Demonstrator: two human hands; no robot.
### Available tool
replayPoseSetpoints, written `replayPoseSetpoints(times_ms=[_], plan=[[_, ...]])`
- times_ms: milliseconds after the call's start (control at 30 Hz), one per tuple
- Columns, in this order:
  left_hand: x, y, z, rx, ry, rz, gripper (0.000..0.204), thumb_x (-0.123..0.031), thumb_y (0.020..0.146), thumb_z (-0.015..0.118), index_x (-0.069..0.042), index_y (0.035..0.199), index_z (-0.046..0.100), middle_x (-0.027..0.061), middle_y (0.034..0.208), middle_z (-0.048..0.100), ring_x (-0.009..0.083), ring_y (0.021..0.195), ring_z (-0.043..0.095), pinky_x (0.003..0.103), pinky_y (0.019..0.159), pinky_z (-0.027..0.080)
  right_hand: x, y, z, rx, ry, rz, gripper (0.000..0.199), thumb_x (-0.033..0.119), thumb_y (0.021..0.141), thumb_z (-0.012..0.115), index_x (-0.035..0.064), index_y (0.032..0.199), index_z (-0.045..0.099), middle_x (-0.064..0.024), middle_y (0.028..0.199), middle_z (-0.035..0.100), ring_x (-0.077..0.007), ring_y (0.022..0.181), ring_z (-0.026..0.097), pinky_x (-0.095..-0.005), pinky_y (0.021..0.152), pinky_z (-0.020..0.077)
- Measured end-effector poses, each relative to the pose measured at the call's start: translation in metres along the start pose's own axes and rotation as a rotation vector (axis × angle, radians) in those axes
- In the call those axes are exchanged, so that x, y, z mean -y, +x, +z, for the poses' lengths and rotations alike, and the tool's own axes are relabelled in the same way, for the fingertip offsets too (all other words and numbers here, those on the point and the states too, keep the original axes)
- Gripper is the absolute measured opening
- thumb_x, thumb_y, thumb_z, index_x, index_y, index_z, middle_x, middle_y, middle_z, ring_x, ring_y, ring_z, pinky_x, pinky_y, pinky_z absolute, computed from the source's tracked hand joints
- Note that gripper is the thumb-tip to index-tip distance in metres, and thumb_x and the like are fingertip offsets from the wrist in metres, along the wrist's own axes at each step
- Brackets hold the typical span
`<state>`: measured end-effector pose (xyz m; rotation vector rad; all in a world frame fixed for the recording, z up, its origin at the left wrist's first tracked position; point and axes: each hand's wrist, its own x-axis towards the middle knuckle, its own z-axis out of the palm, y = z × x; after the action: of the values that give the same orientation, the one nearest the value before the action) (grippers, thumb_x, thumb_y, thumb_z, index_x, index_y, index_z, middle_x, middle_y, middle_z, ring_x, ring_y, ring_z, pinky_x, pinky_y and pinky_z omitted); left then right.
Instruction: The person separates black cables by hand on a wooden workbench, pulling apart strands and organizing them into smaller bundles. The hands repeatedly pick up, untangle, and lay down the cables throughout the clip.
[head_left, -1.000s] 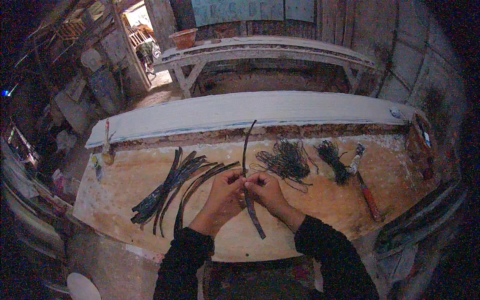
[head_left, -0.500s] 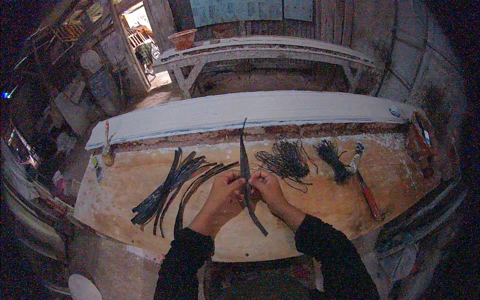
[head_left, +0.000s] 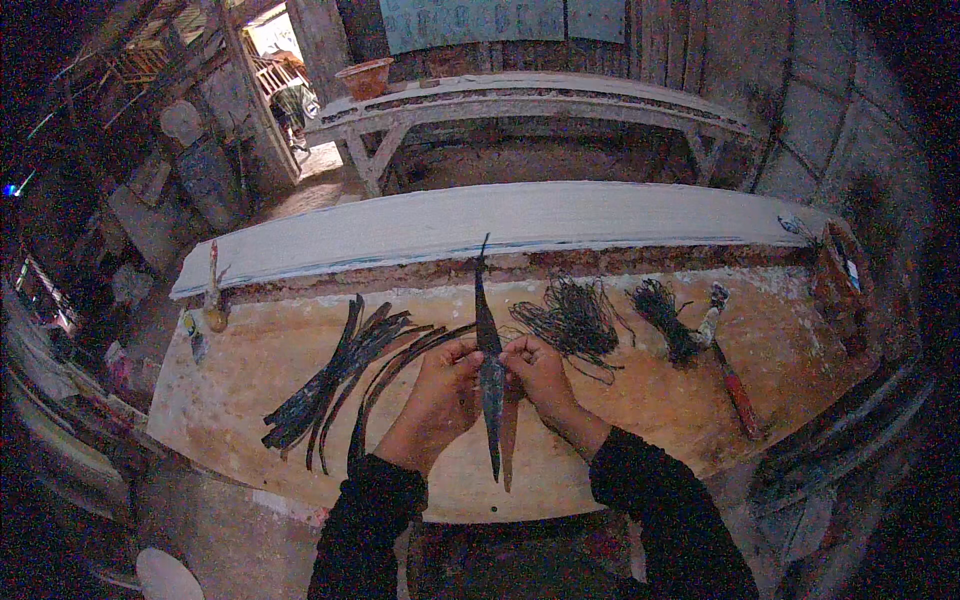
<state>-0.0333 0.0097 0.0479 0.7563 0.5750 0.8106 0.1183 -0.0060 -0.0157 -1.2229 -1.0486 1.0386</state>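
Note:
Between both hands I hold a long dark flat strip (head_left: pixel 491 410), upright in view, its pointed ends reaching above and below my fingers. My left hand (head_left: pixel 438 395) pinches its middle from the left, and my right hand (head_left: pixel 542 378) pinches it from the right. A brownish shape beside its lower end may be a shadow or a second strip; I cannot tell. Left of my hands lie a bundle of dark strips (head_left: pixel 322 385) and a few curved loose strips (head_left: pixel 385 378). To the right rest a tangle of thin dark cord (head_left: pixel 575 318) and a tied cord bundle (head_left: pixel 660 312).
A red-handled tool (head_left: pixel 738 395) lies on the wooden board (head_left: pixel 640 440) at the right. A brush-like tool (head_left: pixel 214 300) stands at the far left. Behind runs a whitish raised plank (head_left: pixel 400 228); farther back, a bench (head_left: pixel 560 100) carries a terracotta pot (head_left: pixel 366 78).
The strip's lower end has swung left from a slant to nearly vertical, and a broader face of it shows. My hands stay nearly in place, still pinching it.

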Motion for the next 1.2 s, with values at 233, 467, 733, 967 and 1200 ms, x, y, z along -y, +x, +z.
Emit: replayPoseSetpoints(times_ms=[233, 467, 733, 967, 1200], plan=[[-0.001, -0.001, 0.0, 0.017, -0.007, -0.063, 0.009, -0.003, 0.091, 0.05, 0.0, 0.096, 0.057, 0.0078, 0.086, 0.064, 0.0173, 0.073, 0.064, 0.03, 0.066, 0.054, -0.013, 0.004, 0.001, 0.055, -0.054, -0.178, 0.008, 0.009, 0.084, 0.065, 0.0046, 0.084, 0.059, 0.0017, 0.071, 0.058, -0.0055, 0.061, 0.053, -0.0214, 0.054, 0.0428], [-0.013, -0.013, 0.01, 0.034, 0.023, 0.003, 0.007, -0.002, 0.087, 0.057, -0.001, 0.094, 0.057, 0.0068, 0.085, 0.064, 0.0177, 0.072, 0.063, 0.03, 0.067, 0.053, 0.0, 0.0, 0.0, 0.063, -0.131, -0.085, 0.006, 0.009, 0.084, 0.064, 0.0039, 0.084, 0.06, 0.0015, 0.071, 0.059, -0.0053, 0.062, 0.054, -0.0211, 0.054, 0.0432], [-0.01, -0.011, 0.002, -0.067, 0.301, -0.004, 0.003, -0.01, 0.089, 0.056, -0.007, 0.089, 0.056, 0.0003, 0.08, 0.056, 0.009, 0.069, 0.054, 0.023, 0.058, 0.045, 0.007, 0.0, -0.001, 0.028, -0.033, 0.076, 0.009, 0.012, 0.083, 0.066, 0.0057, 0.086, 0.06, 0.0019, 0.068, 0.057, -0.0061, 0.058, 0.052, -0.0208, 0.051, 0.0398], [-0.011, -0.015, 0.001, 0.023, 0.204, -0.003, 0.008, -0.014, 0.09, 0.053, -0.007, 0.093, 0.056, -0.0009, 0.082, 0.054, 0.0076, 0.072, 0.05, 0.022, 0.06, 0.044, 0.0, 0.002, -0.002, 0.055, 0.124, 0.023, 0.009, 0.012, 0.083, 0.065, 0.0061, 0.088, 0.06, 0.0006, 0.075, 0.059, -0.0069, 0.062, 0.054, -0.0212, 0.053, 0.042], [-0.006, -0.019, 0.005, 0.025, 0.112, -0.064, 0.01, -0.018, 0.092, 0.056, -0.009, 0.093, 0.057, 0.0009, 0.084, 0.06, 0.0108, 0.075, 0.058, 0.025, 0.062, 0.049, 0.005, 0.003, 0.001, 0.068, 0.159, 0.061, 0.012, 0.017, 0.086, 0.066, 0.0072, 0.087, 0.059, 0.0005, 0.077, 0.061, -0.0066, 0.063, 0.055, -0.0213, 0.054, 0.044]])
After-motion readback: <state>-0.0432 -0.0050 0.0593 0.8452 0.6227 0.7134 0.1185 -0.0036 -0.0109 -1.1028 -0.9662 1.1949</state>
